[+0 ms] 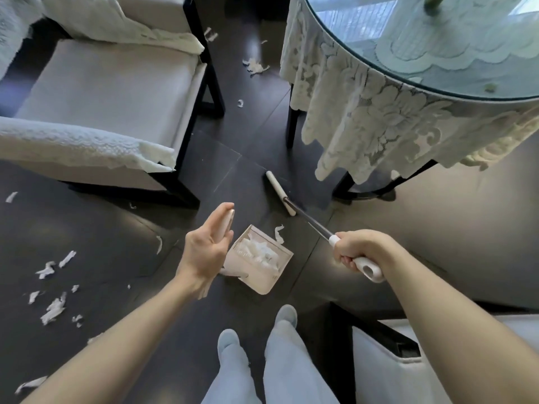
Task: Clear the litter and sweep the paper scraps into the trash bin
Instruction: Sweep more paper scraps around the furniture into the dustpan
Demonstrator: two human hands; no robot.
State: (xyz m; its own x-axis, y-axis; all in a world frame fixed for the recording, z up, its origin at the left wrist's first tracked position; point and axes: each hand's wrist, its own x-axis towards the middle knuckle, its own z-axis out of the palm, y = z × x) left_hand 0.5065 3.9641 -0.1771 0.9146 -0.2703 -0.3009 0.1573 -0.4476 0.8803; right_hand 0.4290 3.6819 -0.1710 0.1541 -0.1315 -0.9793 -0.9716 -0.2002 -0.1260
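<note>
Left hand [204, 252] covers part of dustpan [262, 266] handle; grip unclear. Right hand [358, 252] hides most of broom [279, 192] grip. Counter [364, 33] & armchair [102, 91] cut by frame edges. Green obj [433, 1] on counter: blurred, cropped.
</note>
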